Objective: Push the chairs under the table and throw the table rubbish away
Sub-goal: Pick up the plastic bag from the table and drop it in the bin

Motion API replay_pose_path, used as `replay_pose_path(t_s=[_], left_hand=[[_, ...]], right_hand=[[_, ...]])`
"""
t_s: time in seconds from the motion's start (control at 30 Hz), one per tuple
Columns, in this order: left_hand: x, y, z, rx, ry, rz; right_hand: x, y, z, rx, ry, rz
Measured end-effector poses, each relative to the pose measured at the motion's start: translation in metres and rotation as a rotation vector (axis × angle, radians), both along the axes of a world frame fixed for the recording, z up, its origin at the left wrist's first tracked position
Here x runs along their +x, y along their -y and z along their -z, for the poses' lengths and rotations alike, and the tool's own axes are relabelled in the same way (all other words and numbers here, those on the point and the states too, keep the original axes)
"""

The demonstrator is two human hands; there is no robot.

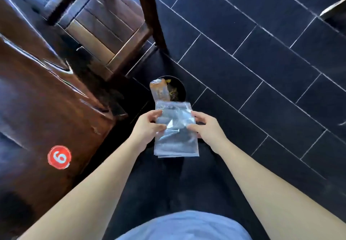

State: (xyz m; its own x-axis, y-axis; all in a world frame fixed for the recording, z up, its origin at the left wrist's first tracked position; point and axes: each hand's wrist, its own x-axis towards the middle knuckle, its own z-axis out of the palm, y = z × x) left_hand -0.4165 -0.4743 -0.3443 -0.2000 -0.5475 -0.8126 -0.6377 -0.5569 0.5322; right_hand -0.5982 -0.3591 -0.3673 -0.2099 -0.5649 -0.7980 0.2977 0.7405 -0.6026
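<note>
Both hands hold a stack of clear plastic bags (176,140) over the dark floor. My left hand (148,127) pinches the stack's left edge and my right hand (206,127) pinches its right edge. Just beyond the stack stands a round black bin (179,88) with rubbish inside, and an orange-brown wrapper (158,90) hangs over its near left rim. The dark wooden table (37,108) fills the left side. A wooden chair (104,28) stands at the table's far corner, its seat partly under the tabletop.
A red round sticker with the number 6 (59,157) is on the tabletop. Dark tiled floor (262,62) with pale grout lines spreads to the right. A pale edge of some object (333,7) shows at the upper right.
</note>
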Motion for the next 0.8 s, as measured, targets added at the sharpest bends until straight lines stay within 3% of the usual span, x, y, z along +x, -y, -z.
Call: replay_pose_path(t_s=[0.17, 0.43, 0.57, 0.8], left_hand=[[-0.034, 0.067, 0.117, -0.016, 0.079, 0.156], [-0.098, 0.165, 0.271, -0.115, 0.3, 0.757], [-0.116, 0.187, 0.302, -0.234, 0.327, 1.038], [-0.128, 0.195, 0.34, -0.348, 0.264, 1.347]], right_hand=[[0.0, 0.032, 0.117, 0.037, 0.071, 0.09], [0.029, 0.082, 0.277, 0.097, 0.228, 0.331], [0.043, 0.107, 0.313, 0.112, 0.382, 0.55], [0.044, 0.129, 0.337, 0.21, 0.225, 0.544]])
